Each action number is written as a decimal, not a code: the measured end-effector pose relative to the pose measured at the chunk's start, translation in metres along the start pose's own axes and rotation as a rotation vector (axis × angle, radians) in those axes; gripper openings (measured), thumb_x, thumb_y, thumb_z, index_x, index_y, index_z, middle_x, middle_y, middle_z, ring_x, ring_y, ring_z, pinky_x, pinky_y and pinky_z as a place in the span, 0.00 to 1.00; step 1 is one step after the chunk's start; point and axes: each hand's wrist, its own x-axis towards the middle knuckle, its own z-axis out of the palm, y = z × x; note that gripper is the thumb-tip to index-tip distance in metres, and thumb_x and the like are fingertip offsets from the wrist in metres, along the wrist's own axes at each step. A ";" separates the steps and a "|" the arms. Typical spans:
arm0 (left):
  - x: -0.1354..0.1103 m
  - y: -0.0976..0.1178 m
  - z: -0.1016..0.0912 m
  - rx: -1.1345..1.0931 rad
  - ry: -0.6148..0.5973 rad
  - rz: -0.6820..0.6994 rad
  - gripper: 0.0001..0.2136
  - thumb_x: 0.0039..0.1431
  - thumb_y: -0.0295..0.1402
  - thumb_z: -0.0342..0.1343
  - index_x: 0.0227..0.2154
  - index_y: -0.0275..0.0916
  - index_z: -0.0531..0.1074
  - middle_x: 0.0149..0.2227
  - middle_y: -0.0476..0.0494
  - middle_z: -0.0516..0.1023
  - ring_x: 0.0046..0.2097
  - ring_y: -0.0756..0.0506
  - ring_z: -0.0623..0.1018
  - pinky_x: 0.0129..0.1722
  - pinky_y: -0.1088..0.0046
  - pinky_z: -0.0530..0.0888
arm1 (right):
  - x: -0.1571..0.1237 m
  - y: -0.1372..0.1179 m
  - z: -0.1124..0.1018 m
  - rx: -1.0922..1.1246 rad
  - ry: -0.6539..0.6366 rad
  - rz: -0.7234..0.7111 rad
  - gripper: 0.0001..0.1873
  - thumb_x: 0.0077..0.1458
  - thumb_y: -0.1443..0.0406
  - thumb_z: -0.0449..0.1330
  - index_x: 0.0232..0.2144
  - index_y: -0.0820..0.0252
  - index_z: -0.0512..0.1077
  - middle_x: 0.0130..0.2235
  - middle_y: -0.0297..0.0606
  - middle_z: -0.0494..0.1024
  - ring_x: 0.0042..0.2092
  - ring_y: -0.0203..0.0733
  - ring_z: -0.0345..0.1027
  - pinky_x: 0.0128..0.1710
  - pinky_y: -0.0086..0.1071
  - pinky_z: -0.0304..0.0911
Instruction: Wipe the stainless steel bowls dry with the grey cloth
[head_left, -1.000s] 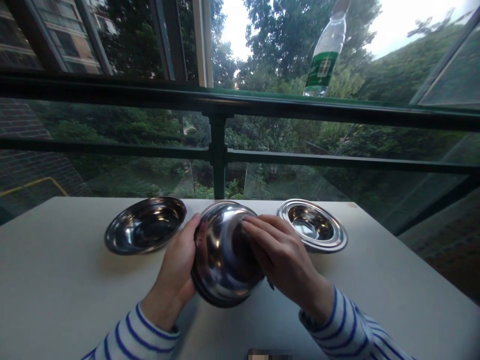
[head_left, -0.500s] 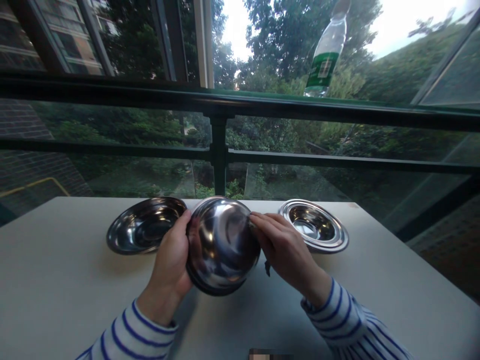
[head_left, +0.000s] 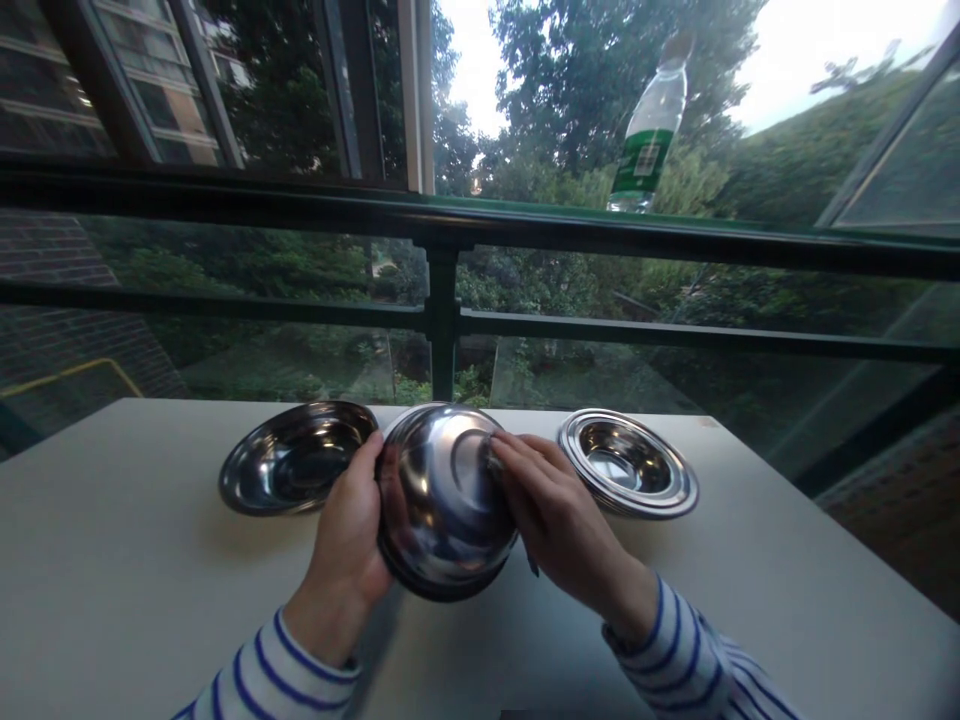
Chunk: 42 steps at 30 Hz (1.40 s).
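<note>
A shiny stainless steel bowl (head_left: pixel 442 500) is tipped over above the table, its rounded underside facing me. My left hand (head_left: pixel 349 535) grips its left rim, thumb along the edge and fingers beneath. On the bowl's right side, my right hand (head_left: pixel 566 520) presses with bent fingers held together. A small dark scrap (head_left: pixel 533 566) pokes out below that palm; the rest is hidden, so I cannot tell what it is. Behind my left hand lies a wide steel basin (head_left: pixel 289 470). To the right sit nested steel bowls (head_left: pixel 637 465) with broad rims.
The white table (head_left: pixel 135 540) ends at a glass barrier with a dark green railing (head_left: pixel 337 210). A plastic bottle (head_left: pixel 649 145) with a green label stands on the rail. Trees and a building show outside.
My right hand has shifted slightly on the bowl's underside, and the scrap below it shows less. The left hand keeps its hold. The whole view has tilted up a little.
</note>
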 end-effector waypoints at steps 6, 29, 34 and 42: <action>0.004 0.001 -0.004 0.039 0.018 0.036 0.11 0.58 0.31 0.48 0.29 0.33 0.74 0.22 0.46 0.78 0.26 0.46 0.78 0.29 0.71 0.76 | -0.002 -0.010 -0.001 0.065 -0.185 -0.124 0.23 0.59 0.71 0.48 0.57 0.61 0.58 0.59 0.46 0.62 0.58 0.47 0.54 0.55 0.44 0.59; 0.005 -0.002 -0.004 0.097 0.053 0.092 0.08 0.57 0.28 0.51 0.25 0.34 0.72 0.22 0.46 0.78 0.23 0.49 0.77 0.24 0.76 0.73 | 0.001 0.017 -0.030 0.312 -0.404 0.377 0.22 0.61 0.58 0.49 0.57 0.49 0.60 0.53 0.41 0.64 0.54 0.46 0.60 0.54 0.43 0.56; 0.011 -0.003 -0.009 0.114 0.067 0.118 0.07 0.56 0.28 0.52 0.26 0.33 0.73 0.20 0.48 0.77 0.21 0.51 0.75 0.22 0.79 0.71 | 0.001 0.025 -0.022 0.472 -0.185 0.464 0.18 0.55 0.62 0.57 0.50 0.53 0.66 0.44 0.39 0.72 0.44 0.43 0.68 0.43 0.37 0.66; 0.008 -0.010 -0.007 0.087 0.003 0.016 0.08 0.56 0.29 0.52 0.25 0.33 0.72 0.21 0.47 0.77 0.22 0.50 0.75 0.22 0.77 0.72 | -0.002 0.007 -0.010 0.286 0.075 0.159 0.15 0.60 0.65 0.51 0.50 0.53 0.62 0.52 0.43 0.67 0.52 0.44 0.64 0.49 0.40 0.65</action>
